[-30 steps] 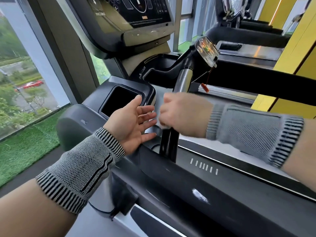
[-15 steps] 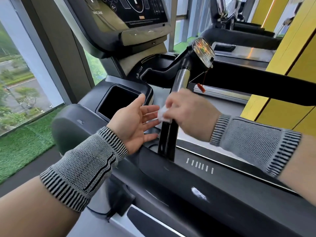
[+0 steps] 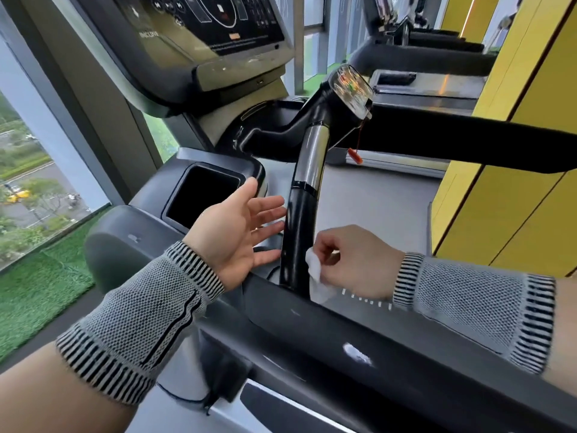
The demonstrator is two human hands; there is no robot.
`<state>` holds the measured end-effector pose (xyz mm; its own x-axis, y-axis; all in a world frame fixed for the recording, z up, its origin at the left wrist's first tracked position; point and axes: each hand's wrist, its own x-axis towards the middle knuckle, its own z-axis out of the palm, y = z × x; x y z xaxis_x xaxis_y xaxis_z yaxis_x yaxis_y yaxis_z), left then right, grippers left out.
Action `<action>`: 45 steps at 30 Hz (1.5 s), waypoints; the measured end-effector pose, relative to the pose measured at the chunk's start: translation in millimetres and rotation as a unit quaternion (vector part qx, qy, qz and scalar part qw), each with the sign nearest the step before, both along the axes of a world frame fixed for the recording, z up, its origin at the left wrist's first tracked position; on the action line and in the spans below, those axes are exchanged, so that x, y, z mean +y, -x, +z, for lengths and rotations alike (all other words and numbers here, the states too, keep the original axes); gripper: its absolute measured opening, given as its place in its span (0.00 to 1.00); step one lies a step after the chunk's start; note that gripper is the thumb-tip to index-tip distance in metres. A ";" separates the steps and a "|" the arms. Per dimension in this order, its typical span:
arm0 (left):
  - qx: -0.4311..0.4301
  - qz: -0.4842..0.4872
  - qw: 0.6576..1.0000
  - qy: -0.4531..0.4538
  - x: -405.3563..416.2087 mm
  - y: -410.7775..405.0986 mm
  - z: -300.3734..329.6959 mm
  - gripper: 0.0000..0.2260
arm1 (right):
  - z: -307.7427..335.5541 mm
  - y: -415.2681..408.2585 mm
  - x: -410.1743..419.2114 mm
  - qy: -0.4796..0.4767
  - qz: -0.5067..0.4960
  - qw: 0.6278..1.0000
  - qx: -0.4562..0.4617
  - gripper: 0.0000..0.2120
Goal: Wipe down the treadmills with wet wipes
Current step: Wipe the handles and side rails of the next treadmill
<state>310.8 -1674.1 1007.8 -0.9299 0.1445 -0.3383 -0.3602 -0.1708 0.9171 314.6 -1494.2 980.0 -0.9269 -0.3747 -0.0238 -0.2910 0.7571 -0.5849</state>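
Right hand (image 3: 352, 260) pinches crumpled white wet wipe (image 3: 317, 278), wipe pressed against lower black section of treadmill's upright handlebar post (image 3: 296, 239). Left hand (image 3: 232, 232) spread, palm facing post, fingertips just beside it. Cup-holder recess (image 3: 199, 198) behind left hand. Console screen (image 3: 212, 23) above. Knit wrist sleeves on both forearms.

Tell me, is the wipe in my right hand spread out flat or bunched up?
Bunched up. The right hand pinches the white wipe as a crumpled wad against the black handlebar post.
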 end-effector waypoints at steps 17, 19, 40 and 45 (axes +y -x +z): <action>0.025 0.014 0.999 0.036 12.7 17.0 15.4 0.25 | 29.8 50.5 -6.5 0.423 -0.271 0.857 -0.114 0.11; 0.031 0.018 0.999 0.026 12.9 21.2 17.7 0.26 | 24.3 38.4 -6.9 0.452 -0.260 0.842 -0.139 0.08; 0.027 0.013 0.999 -0.021 16.3 67.1 32.4 0.25 | 75.2 144.9 -0.2 0.300 -0.372 0.873 0.102 0.09; 0.021 0.016 0.999 -0.041 10.3 67.7 26.5 0.25 | 91.0 154.8 -15.1 0.076 -0.307 0.916 0.249 0.11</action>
<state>243.1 -1663.8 1034.3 -0.9474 0.1398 -0.2878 -0.3155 -0.2579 0.9132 159.8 -1509.4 1071.1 -0.8460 0.2562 0.4677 -0.0977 0.7877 -0.6082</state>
